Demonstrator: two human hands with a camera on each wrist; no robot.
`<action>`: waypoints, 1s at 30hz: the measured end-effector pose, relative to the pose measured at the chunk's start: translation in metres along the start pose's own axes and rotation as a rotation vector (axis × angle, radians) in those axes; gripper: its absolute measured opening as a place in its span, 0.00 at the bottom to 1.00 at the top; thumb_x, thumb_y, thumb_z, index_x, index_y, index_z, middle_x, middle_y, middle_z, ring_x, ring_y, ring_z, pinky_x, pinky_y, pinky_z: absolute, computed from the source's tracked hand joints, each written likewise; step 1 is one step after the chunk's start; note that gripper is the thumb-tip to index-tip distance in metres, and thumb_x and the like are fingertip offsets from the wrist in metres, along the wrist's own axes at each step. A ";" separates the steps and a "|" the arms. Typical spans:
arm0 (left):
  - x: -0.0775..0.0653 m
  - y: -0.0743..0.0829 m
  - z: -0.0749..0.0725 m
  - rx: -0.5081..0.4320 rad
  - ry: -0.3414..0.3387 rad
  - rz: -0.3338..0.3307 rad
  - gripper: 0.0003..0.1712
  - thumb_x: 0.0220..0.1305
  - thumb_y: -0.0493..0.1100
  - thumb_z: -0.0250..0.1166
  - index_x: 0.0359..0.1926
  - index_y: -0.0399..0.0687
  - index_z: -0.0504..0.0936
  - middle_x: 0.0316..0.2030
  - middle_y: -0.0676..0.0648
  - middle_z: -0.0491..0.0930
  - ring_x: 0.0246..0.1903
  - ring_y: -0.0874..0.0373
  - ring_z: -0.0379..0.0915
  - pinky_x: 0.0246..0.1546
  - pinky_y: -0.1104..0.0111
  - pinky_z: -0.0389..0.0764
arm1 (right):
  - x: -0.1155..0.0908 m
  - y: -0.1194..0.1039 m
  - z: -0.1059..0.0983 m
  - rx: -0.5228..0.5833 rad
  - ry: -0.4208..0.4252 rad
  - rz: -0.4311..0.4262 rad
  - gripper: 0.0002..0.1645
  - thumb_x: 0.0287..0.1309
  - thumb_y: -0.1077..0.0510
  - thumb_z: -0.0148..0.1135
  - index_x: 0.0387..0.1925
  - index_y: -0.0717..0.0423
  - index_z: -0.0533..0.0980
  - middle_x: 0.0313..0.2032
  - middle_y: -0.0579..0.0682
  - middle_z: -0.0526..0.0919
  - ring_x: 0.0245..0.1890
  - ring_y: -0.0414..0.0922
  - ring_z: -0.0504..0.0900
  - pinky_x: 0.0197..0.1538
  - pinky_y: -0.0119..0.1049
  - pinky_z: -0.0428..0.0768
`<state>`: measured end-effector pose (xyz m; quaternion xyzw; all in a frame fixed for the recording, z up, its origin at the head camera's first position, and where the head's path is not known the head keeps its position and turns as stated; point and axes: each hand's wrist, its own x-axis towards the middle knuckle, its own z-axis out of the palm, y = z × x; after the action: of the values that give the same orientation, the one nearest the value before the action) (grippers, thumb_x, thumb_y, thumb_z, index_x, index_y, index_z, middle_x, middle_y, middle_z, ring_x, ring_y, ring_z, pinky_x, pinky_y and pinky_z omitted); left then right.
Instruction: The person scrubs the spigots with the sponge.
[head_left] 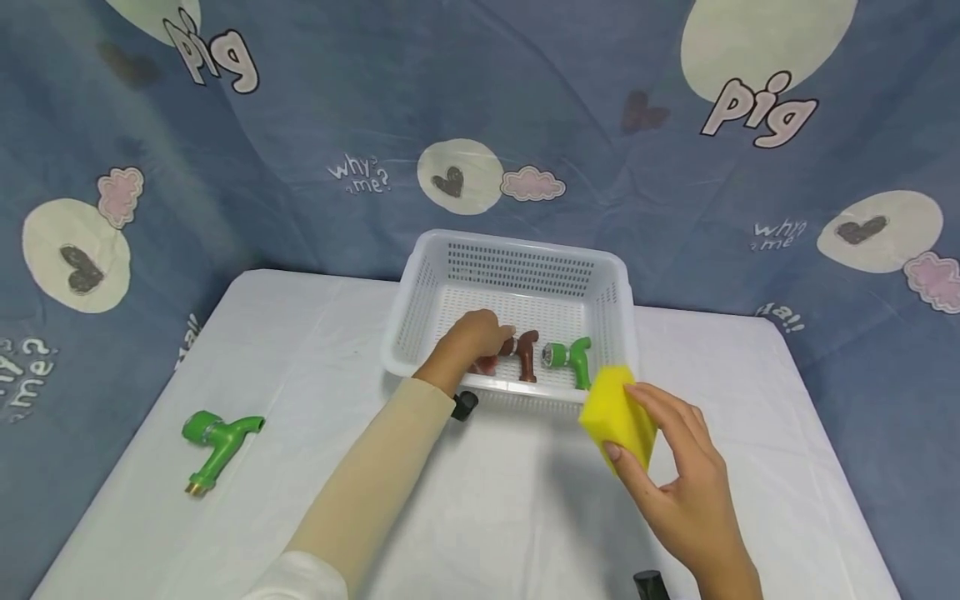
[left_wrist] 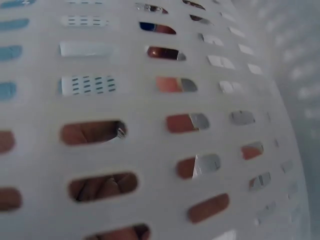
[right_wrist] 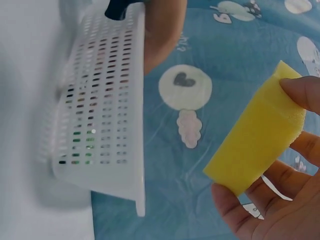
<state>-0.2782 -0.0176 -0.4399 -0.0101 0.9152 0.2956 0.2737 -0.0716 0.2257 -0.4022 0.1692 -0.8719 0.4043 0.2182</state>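
Note:
A white perforated plastic basket stands toward the back of the table. My left hand reaches over its front wall and grips the knob end of a brown faucet; its fingertips are partly hidden. Below that hand a small reddish patch shows, too covered to name. Beside the brown faucet a green faucet lies in the basket. In front of the basket's right corner, my right hand pinches a yellow sponge block in the air. In the right wrist view, thumb and fingers hold the sponge by opposite sides.
Another green faucet, with a brass threaded end, lies on the left of the white-covered table. Behind the table hangs a blue printed cloth. The basket's slotted wall fills the left wrist view, with skin showing through the slots.

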 end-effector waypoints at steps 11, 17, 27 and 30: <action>0.007 0.003 0.001 0.039 0.028 -0.033 0.24 0.82 0.52 0.54 0.41 0.36 0.84 0.16 0.47 0.80 0.14 0.60 0.79 0.19 0.72 0.74 | -0.002 -0.001 -0.001 -0.017 -0.018 0.064 0.42 0.50 0.68 0.80 0.68 0.54 0.76 0.66 0.49 0.77 0.64 0.46 0.71 0.67 0.24 0.68; -0.016 -0.001 -0.013 0.117 0.302 0.092 0.30 0.82 0.57 0.53 0.34 0.36 0.85 0.16 0.44 0.81 0.14 0.55 0.77 0.19 0.64 0.77 | -0.004 -0.003 0.002 -0.026 -0.005 0.042 0.44 0.48 0.69 0.80 0.68 0.53 0.76 0.65 0.49 0.78 0.62 0.44 0.71 0.65 0.21 0.67; -0.133 -0.052 -0.054 -0.020 0.731 0.191 0.29 0.74 0.59 0.64 0.58 0.38 0.82 0.43 0.42 0.88 0.43 0.43 0.84 0.44 0.47 0.81 | -0.005 -0.006 0.004 -0.010 -0.024 0.054 0.44 0.48 0.70 0.80 0.68 0.55 0.76 0.65 0.51 0.77 0.63 0.43 0.71 0.64 0.21 0.69; -0.169 -0.099 -0.061 0.002 0.770 0.120 0.30 0.74 0.59 0.64 0.60 0.37 0.81 0.47 0.39 0.86 0.45 0.41 0.83 0.44 0.45 0.79 | -0.005 -0.006 0.007 0.000 -0.041 0.058 0.43 0.49 0.70 0.80 0.68 0.55 0.76 0.66 0.51 0.77 0.64 0.44 0.71 0.65 0.21 0.69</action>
<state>-0.1473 -0.1573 -0.3661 -0.0667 0.9502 0.2848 -0.1076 -0.0660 0.2172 -0.4047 0.1522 -0.8808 0.4068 0.1884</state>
